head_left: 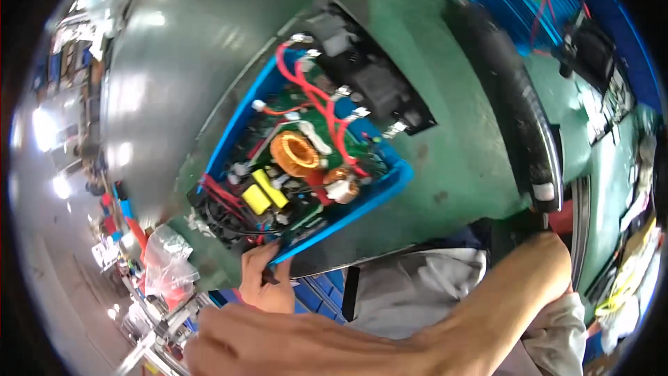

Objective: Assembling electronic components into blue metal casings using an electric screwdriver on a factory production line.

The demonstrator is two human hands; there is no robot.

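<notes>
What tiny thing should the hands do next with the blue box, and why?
Maybe the left hand could nudge the blue box gently farther onto the green table: the hand is at its near corner, close to the table's edge. Slowly seems best, since red wires loop beside the black panel.

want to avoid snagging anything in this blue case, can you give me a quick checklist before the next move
1. Steady grip on the open blue rectangular housing: cannot tell; one hand is at its near corner, its hold unclear.
2. Looped red insulated wires clear of both hands: ok, they arch at the far end.
3. Bundled black and red cables clear of fingers: not ok, they lie close to that hand.
4. Flat black rectangular panel inside the housing: not ok, it lies outside.
5. Nearer hand free: cannot tell, blurred.
</notes>
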